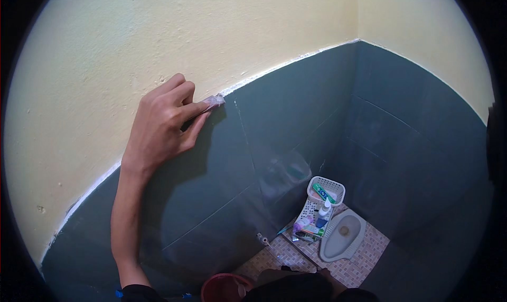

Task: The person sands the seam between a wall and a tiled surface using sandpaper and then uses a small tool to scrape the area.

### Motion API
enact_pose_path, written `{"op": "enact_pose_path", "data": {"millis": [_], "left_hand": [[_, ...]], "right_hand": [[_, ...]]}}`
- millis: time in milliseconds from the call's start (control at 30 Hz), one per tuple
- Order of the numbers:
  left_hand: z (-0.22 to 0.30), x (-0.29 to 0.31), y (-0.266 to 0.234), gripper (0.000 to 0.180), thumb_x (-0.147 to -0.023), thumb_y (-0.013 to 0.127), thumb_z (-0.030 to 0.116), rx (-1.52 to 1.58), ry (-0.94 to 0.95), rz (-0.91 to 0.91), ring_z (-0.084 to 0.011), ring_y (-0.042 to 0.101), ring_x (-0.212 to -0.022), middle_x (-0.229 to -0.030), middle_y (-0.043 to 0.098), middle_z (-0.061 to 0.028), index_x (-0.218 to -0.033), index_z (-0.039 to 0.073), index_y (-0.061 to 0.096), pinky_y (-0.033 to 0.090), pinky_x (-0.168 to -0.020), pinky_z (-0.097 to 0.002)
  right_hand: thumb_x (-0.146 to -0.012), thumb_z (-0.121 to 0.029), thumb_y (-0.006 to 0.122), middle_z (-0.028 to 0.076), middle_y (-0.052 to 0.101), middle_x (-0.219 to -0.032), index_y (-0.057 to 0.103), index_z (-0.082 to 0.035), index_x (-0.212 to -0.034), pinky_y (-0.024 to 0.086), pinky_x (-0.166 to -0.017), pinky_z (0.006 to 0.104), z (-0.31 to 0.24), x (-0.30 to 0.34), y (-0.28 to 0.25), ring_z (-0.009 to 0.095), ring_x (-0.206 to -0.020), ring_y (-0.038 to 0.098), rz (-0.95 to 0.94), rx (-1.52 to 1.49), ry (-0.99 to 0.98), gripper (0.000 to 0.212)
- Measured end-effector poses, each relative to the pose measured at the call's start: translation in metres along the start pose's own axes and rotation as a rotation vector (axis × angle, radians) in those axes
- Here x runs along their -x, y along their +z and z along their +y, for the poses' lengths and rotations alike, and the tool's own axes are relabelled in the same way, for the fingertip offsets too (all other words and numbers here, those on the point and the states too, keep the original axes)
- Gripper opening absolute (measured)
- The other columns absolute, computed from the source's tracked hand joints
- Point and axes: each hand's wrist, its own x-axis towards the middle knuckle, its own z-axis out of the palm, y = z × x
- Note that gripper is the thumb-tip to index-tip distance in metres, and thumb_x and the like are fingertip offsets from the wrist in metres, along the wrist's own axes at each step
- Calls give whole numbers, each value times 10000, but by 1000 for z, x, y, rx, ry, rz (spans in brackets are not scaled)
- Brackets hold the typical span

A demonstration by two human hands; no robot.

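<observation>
My left hand [168, 117] reaches up to the wall, its thumb and fingers pinched round a small folded greyish piece that looks like sandpaper [215, 101]. White dust or paste marks the tip of this piece. It touches the rough white line [259, 79] where the cream painted wall [158, 32] meets the dark grey tiles [285, 112]. Part of the piece is hidden inside my fingers. My right hand cannot be made out; dark clothing [296, 289] fills the lower edge.
Below, a squat toilet [344, 236] is set in a small-patterned tiled floor [372, 244]. Beside it stands a white plastic basket [326, 188] with toiletries, among them a white pump bottle [325, 207]. A red bucket [211, 289] is at the bottom, near a wall tap [262, 239].
</observation>
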Motion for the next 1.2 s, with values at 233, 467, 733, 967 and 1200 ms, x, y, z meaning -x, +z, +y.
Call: {"op": "enact_pose_path", "data": {"millis": [233,467,733,967,1200], "left_hand": [[-1,0,5,283,-795,872,42,20,23,79,-222,520,-727,-735,508,-49,-1062,134,874,447,-621,-396],[-7,2,-7,236,-771,847,9,153,-56,3,-222,527,-738,-730,521,-74,-993,84,870,442,-622,-397],[-5,3,9,295,-761,854,-30,130,-16,133,-213,514,-743,-784,579,-54,-1033,83,866,416,-629,-382],[-1,1,8,259,-817,832,11,-11,4,120,-224,539,-801,-799,588,-42,-1041,137,868,442,-727,-385],[-7,-1,-9,149,-811,814,39,26,15,-63,-242,535,-803,-787,558,-66,-960,45,815,421,-746,-393]], "right_hand": [[-852,-498,746,276,762,-1219,793,-7,-1140,595,-1014,499,44,-23,9,424,-1205,725,11,112,-139,571],[-984,-592,634,322,749,-1200,782,39,-1091,598,-973,541,-3,9,-6,456,-1195,722,-47,74,-5,657],[-819,-677,782,290,757,-1201,808,0,-1074,591,-1014,490,-24,37,-24,444,-1174,725,-12,46,32,724],[-830,-467,783,319,743,-1213,784,25,-1122,583,-1039,505,-3,20,-17,460,-1210,708,2,-16,-6,572],[-843,-309,716,323,762,-1111,791,56,-1006,610,-900,521,-2,18,-4,449,-1109,750,50,-43,13,407]]}}
